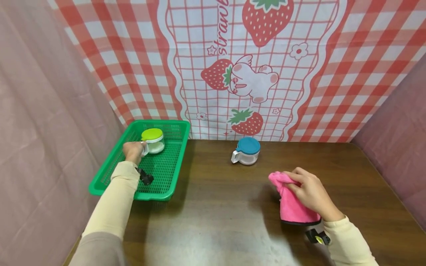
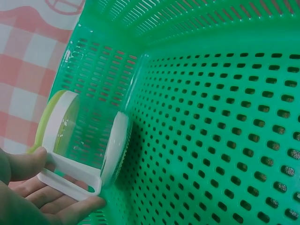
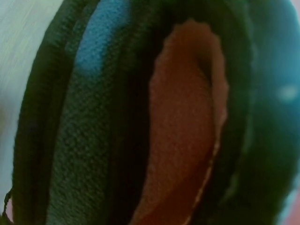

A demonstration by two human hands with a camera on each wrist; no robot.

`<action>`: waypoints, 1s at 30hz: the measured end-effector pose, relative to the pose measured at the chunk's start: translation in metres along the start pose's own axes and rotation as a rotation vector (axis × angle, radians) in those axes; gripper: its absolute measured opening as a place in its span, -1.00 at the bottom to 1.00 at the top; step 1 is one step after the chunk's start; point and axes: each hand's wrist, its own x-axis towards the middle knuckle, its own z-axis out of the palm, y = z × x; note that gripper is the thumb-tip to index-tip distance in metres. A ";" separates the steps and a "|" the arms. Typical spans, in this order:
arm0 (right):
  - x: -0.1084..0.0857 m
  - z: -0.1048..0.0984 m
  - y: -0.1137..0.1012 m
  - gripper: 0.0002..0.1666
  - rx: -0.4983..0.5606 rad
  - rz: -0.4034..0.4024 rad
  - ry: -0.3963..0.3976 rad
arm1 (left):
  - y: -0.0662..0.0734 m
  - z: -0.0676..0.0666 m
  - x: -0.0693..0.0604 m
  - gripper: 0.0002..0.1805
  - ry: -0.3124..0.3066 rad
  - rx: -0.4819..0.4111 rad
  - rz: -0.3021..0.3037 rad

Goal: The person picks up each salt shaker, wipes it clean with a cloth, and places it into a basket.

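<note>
At the far left, a pale pink draped curtain (image 1: 43, 111) hangs beside a rectangular green perforated plastic basket (image 1: 166, 168). Over the basket's left part is the person's left hand (image 1: 134, 152), gripping the white plastic handle (image 2: 75, 169) of a clear round jar with a lime-green lid (image 1: 155, 146); the left wrist view shows the thumb on 1 side of the handle and fingers on the other. This jar is upright inside the basket, towards its far end, just right of the hand and slightly beyond it. Its handle faces the hand, and the handle's long axis runs along the jar's side, from lid to base. Whether the base touches the basket floor, I cannot tell.

Right of the basket, apart from both hands, a clear round jar with a blue lid (image 1: 248, 157) stands upright on the brown wooden table (image 1: 206, 207), near the red-and-white checked backdrop (image 1: 129, 55). Its white handle points left and towards the person. Of the 2 hands, the right looks nearer to it.

Farther right, the right hand (image 1: 311, 194) pinches a bright pink soft cloth with a dark hem (image 1: 296, 208). The bunched end points away and left; the hem is at the near end. The right wrist view, dim and blurred, shows dark-edged folds.
</note>
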 end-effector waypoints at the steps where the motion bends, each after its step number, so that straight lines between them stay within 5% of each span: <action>1: 0.000 0.000 0.000 -0.64 -0.002 0.002 -0.002 | -0.001 0.000 -0.001 -0.61 -0.003 0.011 -0.002; 18: 0.004 -0.005 -0.002 -0.59 -0.003 -0.006 0.008 | -0.004 -0.003 -0.010 -0.55 0.060 0.237 0.062; 30: 0.001 -0.005 -0.002 -0.61 0.001 0.005 -0.009 | 0.000 -0.011 -0.007 -0.45 -0.025 0.436 0.092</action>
